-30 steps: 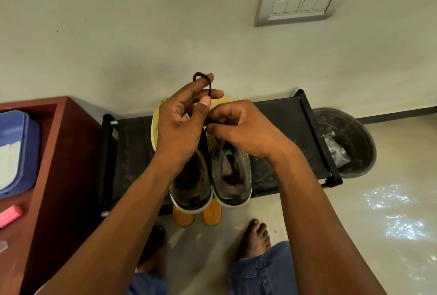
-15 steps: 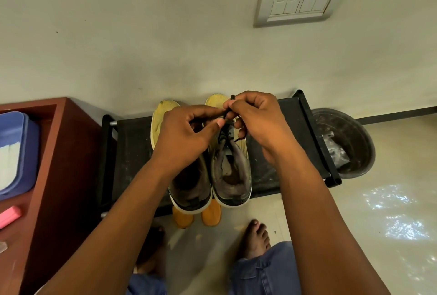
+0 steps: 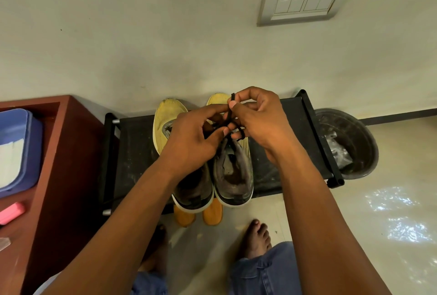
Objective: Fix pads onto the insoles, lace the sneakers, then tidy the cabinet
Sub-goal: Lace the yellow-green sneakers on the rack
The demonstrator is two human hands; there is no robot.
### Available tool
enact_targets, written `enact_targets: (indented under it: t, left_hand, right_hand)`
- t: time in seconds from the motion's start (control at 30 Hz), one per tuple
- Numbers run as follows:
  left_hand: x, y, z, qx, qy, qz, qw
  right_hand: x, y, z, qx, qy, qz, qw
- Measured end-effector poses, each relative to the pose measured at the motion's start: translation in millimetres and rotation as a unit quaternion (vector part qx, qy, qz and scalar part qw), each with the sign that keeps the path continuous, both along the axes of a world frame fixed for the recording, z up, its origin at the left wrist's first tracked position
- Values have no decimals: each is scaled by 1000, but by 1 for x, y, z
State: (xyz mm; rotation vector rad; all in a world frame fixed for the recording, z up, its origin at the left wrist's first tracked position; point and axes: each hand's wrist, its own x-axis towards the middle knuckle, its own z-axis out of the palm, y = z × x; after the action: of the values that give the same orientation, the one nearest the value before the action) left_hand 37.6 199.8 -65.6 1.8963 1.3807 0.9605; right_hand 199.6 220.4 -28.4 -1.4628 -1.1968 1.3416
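Two yellow sneakers with grey linings stand side by side on a black shoe rack (image 3: 137,153), toes to the wall: the left sneaker (image 3: 165,119) and the right sneaker (image 3: 234,169). A black lace (image 3: 229,115) runs up from the right sneaker's eyelets. My right hand (image 3: 257,119) pinches the lace end upright between thumb and forefinger, with a loop by its lower fingers. My left hand (image 3: 194,141) pinches the lace just beside it, over the tongues. The laced part is hidden under my hands.
A pair of orange slippers (image 3: 198,215) pokes out under the rack. A dark waste bin (image 3: 350,143) stands at the rack's right end. A red-brown cabinet (image 3: 59,176) at left holds a blue tub (image 3: 19,148) and a pink item (image 3: 10,212). My bare feet are on the floor.
A second ago my left hand held a lace loop high above the shoes. Both hands have since come down and shifted right over the right sneaker, and my right hand now holds the lace end.
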Motion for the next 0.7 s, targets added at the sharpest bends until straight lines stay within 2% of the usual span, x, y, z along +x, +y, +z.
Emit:
enact_targets:
  t: [0.1,0.23,0.47,0.7]
  left_hand:
    - [2,0,0,15,-10,-1,1000]
    - [-4,2,1,29,45,55,997]
    - [-6,2,-3,20,68,83,994]
    - [-1,-1,2,114,110,76,984]
  right_hand:
    - [1,3,-5,10,-21,-3,1000]
    - [2,5,-15,10,-60,-8,998]
    - [0,5,-19,1,-44,-24,999]
    - [2,6,-21,-5,-58,-56,997]
